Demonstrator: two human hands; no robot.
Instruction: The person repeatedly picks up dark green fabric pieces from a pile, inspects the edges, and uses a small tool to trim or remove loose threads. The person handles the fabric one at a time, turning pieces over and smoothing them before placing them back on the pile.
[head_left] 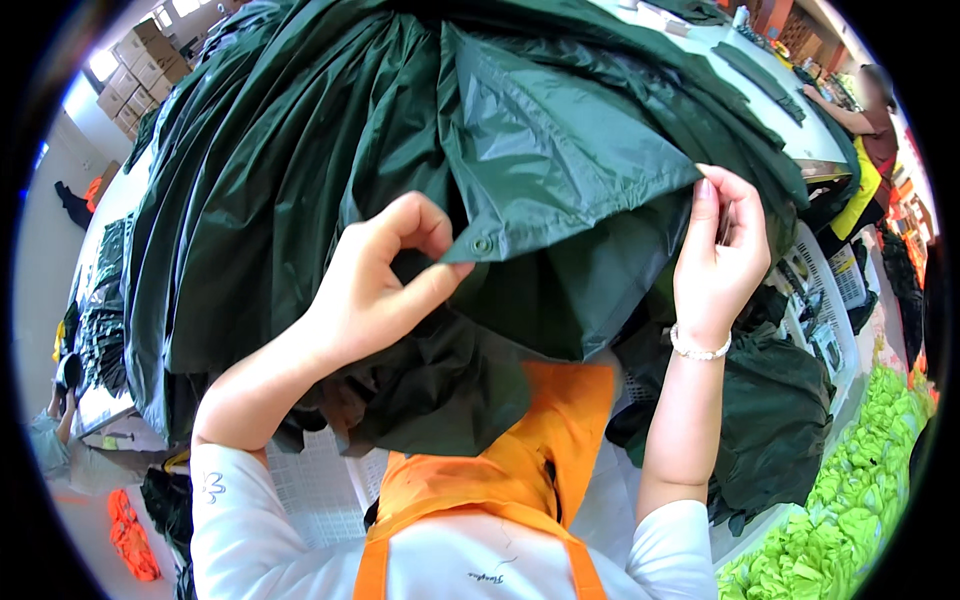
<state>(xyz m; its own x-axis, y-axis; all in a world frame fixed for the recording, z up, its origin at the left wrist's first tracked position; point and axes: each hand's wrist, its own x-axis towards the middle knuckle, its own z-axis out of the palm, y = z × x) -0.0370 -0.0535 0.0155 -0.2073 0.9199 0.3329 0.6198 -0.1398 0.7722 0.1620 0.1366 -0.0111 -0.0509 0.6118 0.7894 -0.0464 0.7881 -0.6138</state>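
Note:
A dark green waterproof garment (560, 150) is stretched between my two hands, its shiny flap spread out with a hem along the near edge. My left hand (385, 265) pinches the flap's left corner between thumb and fingers, right beside a small round metal eyelet. At the flap's right corner, my right hand (722, 235) pinches the fabric edge; a white beaded bracelet circles that wrist. Behind the flap lies a large pile of the same dark green fabric (270, 200), falling in long folds toward me. More dark cloth hangs below my left hand, over my orange apron.
White plastic crates (830, 290) with dark green pieces stand to the right, near a heap of lime-green cloth (840, 490). Orange cloth (132, 535) lies on the floor at lower left. Cardboard boxes (140, 75) are stacked far left. Another person (870, 130) works at a far-right table.

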